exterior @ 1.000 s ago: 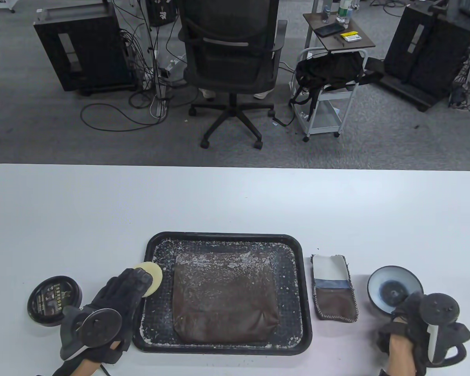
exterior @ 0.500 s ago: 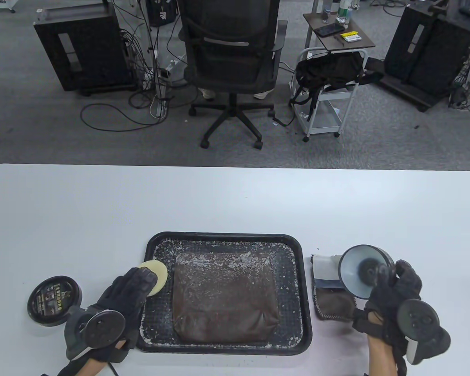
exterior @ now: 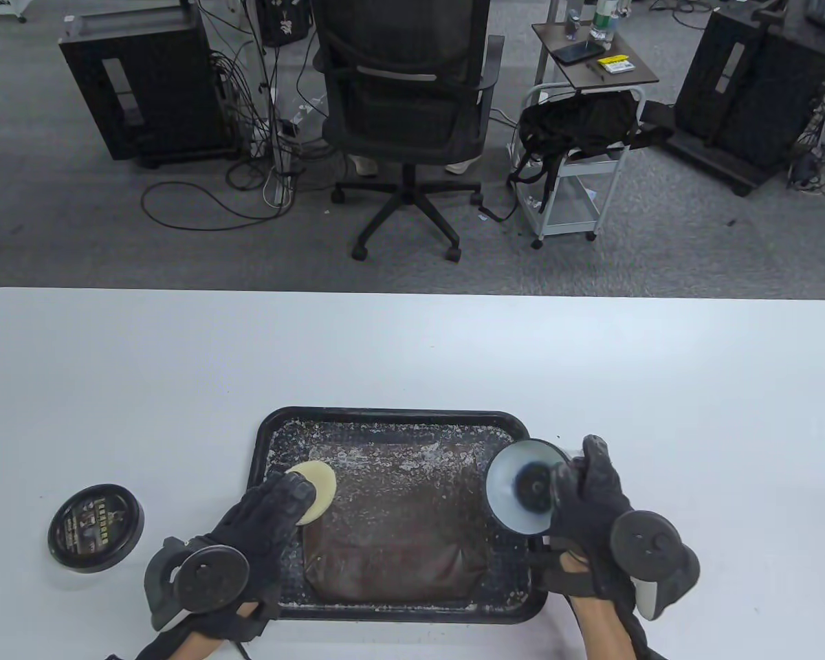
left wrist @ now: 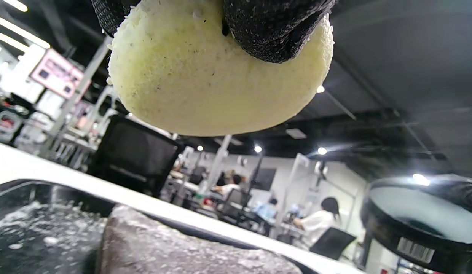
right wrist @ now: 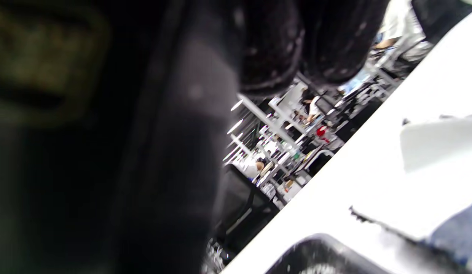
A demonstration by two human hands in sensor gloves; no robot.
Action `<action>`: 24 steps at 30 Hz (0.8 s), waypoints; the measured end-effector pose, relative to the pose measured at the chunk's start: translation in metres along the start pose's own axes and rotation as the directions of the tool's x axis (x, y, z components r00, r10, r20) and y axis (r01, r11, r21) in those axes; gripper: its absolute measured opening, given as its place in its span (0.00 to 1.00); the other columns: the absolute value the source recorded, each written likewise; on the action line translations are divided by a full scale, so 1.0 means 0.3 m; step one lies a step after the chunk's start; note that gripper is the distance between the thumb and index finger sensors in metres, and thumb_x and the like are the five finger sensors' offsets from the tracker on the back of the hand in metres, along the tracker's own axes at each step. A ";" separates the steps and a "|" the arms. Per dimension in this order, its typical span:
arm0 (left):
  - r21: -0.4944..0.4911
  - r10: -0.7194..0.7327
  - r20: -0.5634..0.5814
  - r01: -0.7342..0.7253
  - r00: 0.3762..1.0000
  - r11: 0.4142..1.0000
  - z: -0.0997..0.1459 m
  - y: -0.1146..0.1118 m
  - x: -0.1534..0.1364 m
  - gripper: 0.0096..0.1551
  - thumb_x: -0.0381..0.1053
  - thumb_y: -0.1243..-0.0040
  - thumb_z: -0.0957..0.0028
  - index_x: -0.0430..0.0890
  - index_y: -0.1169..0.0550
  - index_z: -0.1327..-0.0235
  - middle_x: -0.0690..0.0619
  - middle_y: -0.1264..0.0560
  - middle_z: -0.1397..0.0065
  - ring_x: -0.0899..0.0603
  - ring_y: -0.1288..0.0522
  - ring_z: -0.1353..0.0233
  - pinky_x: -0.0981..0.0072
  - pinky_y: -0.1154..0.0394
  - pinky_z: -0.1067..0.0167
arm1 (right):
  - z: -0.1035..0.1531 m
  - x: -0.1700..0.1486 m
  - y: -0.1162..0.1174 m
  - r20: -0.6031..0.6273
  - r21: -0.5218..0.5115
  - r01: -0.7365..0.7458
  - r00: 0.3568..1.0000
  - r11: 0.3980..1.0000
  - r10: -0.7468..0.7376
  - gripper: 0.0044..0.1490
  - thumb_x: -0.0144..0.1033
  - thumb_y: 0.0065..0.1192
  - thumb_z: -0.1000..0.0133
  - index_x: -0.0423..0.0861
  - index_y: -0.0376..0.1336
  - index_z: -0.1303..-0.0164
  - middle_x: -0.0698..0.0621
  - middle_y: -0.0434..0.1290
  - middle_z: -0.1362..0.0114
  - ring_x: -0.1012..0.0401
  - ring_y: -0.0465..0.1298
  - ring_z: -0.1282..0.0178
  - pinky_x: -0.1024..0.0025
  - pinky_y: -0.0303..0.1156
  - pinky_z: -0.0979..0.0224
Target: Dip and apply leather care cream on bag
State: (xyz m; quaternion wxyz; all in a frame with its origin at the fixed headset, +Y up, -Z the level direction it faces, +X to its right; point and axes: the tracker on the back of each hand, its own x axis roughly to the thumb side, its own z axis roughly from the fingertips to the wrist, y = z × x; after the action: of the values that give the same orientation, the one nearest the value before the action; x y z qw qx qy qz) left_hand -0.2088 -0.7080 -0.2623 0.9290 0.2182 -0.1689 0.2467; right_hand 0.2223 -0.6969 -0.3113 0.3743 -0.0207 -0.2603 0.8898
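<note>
A brown leather bag (exterior: 399, 529) dusted with white flecks lies in a black tray (exterior: 385, 418). My left hand (exterior: 290, 496) pinches a round pale-yellow sponge (exterior: 316, 487) over the bag's upper left corner. The left wrist view shows the sponge (left wrist: 205, 91) held above the bag (left wrist: 175, 247). My right hand (exterior: 579, 476) grips the open cream tin (exterior: 522, 487), tilted with its mouth facing left, above the tray's right edge. The same tin (left wrist: 422, 220) appears at the right of the left wrist view. In the right wrist view it is a dark blur (right wrist: 106, 152) under my fingers (right wrist: 274, 45).
The tin's black lid (exterior: 96, 527) lies on the white table (exterior: 412, 357) left of the tray. A white and blue cloth piece (right wrist: 437, 160) lies right of the tray, hidden under my right hand in the table view. An office chair (exterior: 405, 103) stands beyond the far edge.
My right hand lifted the cream tin from the table's right side and carried it left to the tray's right edge. My left hand moved the sponge right, from the tray's rim onto the bag's corner.
</note>
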 end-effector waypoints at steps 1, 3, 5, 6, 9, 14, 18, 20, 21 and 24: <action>-0.001 -0.003 0.027 0.003 1.000 1.000 -0.007 0.000 0.016 0.29 0.46 0.36 0.57 0.62 0.23 0.39 0.60 0.24 0.29 0.47 0.24 0.28 0.55 0.26 0.33 | 0.004 0.018 0.022 0.022 0.026 -0.011 1.000 1.000 0.010 0.49 0.58 0.56 0.46 0.35 0.56 0.25 0.39 0.74 0.40 0.61 0.81 0.58 0.54 0.79 0.43; 0.008 -0.021 0.083 0.020 0.996 1.000 -0.016 0.000 0.054 0.29 0.46 0.36 0.57 0.62 0.23 0.39 0.60 0.24 0.29 0.46 0.25 0.28 0.55 0.26 0.32 | 0.017 0.054 0.070 0.049 0.084 0.002 0.999 0.996 -0.006 0.49 0.58 0.56 0.46 0.35 0.57 0.25 0.39 0.74 0.40 0.60 0.82 0.58 0.54 0.79 0.43; 0.035 -0.044 0.149 0.040 0.988 0.999 -0.026 -0.008 0.102 0.29 0.47 0.36 0.57 0.63 0.24 0.39 0.61 0.24 0.29 0.47 0.25 0.28 0.56 0.26 0.32 | 0.033 0.087 0.115 0.059 0.145 0.037 0.997 0.989 -0.046 0.49 0.57 0.57 0.47 0.35 0.57 0.25 0.39 0.75 0.40 0.60 0.82 0.59 0.53 0.79 0.44; 0.039 -0.031 0.177 0.025 0.984 0.999 -0.030 -0.014 0.121 0.29 0.47 0.36 0.57 0.63 0.24 0.39 0.61 0.24 0.29 0.47 0.24 0.28 0.56 0.26 0.32 | 0.038 0.097 0.129 0.059 0.163 0.054 0.996 0.985 -0.064 0.49 0.56 0.57 0.47 0.35 0.57 0.25 0.38 0.75 0.40 0.59 0.82 0.59 0.53 0.79 0.44; 0.022 -0.028 0.266 0.023 0.963 0.999 -0.052 -0.057 0.203 0.29 0.47 0.36 0.57 0.63 0.24 0.40 0.62 0.24 0.29 0.48 0.25 0.27 0.56 0.26 0.32 | 0.060 0.126 0.173 0.043 0.239 0.109 0.992 0.965 -0.122 0.48 0.55 0.57 0.47 0.34 0.57 0.25 0.37 0.75 0.41 0.59 0.83 0.60 0.52 0.80 0.46; -0.039 -0.038 0.391 0.058 0.919 0.998 -0.085 -0.140 0.309 0.29 0.47 0.37 0.57 0.65 0.24 0.40 0.63 0.25 0.28 0.49 0.26 0.26 0.57 0.27 0.31 | 0.086 0.125 0.215 -0.023 0.324 0.190 0.981 0.927 -0.193 0.48 0.54 0.57 0.47 0.32 0.57 0.26 0.36 0.76 0.43 0.58 0.83 0.62 0.52 0.80 0.48; -0.046 -0.075 0.430 0.104 0.900 0.993 -0.104 -0.185 0.344 0.29 0.47 0.36 0.58 0.65 0.24 0.40 0.64 0.25 0.28 0.50 0.26 0.26 0.57 0.28 0.30 | 0.084 0.083 0.231 -0.136 0.344 0.281 0.959 0.896 -0.249 0.47 0.53 0.56 0.47 0.32 0.58 0.26 0.35 0.76 0.43 0.58 0.83 0.63 0.52 0.80 0.48; -0.065 -0.055 0.432 0.092 0.900 0.994 -0.113 -0.197 0.343 0.29 0.47 0.36 0.58 0.66 0.24 0.41 0.65 0.25 0.28 0.50 0.26 0.26 0.58 0.28 0.30 | 0.082 0.065 0.234 -0.186 0.350 0.333 0.941 0.876 -0.284 0.48 0.53 0.57 0.47 0.32 0.57 0.26 0.34 0.76 0.43 0.57 0.82 0.63 0.51 0.79 0.48; -0.072 -0.041 0.434 0.079 0.900 0.994 -0.117 -0.204 0.341 0.29 0.47 0.36 0.58 0.66 0.23 0.41 0.65 0.25 0.29 0.50 0.26 0.26 0.57 0.28 0.30 | 0.082 0.057 0.235 -0.203 0.350 0.346 0.935 0.870 -0.290 0.48 0.53 0.57 0.46 0.32 0.57 0.26 0.35 0.75 0.43 0.57 0.82 0.63 0.51 0.79 0.48; -0.073 -0.028 0.443 0.067 0.896 0.995 -0.114 -0.216 0.332 0.28 0.47 0.36 0.58 0.67 0.22 0.43 0.66 0.24 0.29 0.51 0.26 0.26 0.58 0.28 0.30 | 0.084 0.048 0.238 -0.220 0.355 0.359 0.930 0.863 -0.296 0.48 0.53 0.57 0.46 0.32 0.57 0.26 0.34 0.75 0.43 0.57 0.82 0.63 0.50 0.79 0.48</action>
State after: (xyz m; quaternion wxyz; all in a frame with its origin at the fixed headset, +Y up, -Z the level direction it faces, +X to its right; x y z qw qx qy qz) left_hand -0.0855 -0.7037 -0.2703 0.8810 0.2319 -0.3799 0.1605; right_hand 0.1593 -0.7402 -0.3214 0.5361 0.0282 -0.0475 0.8423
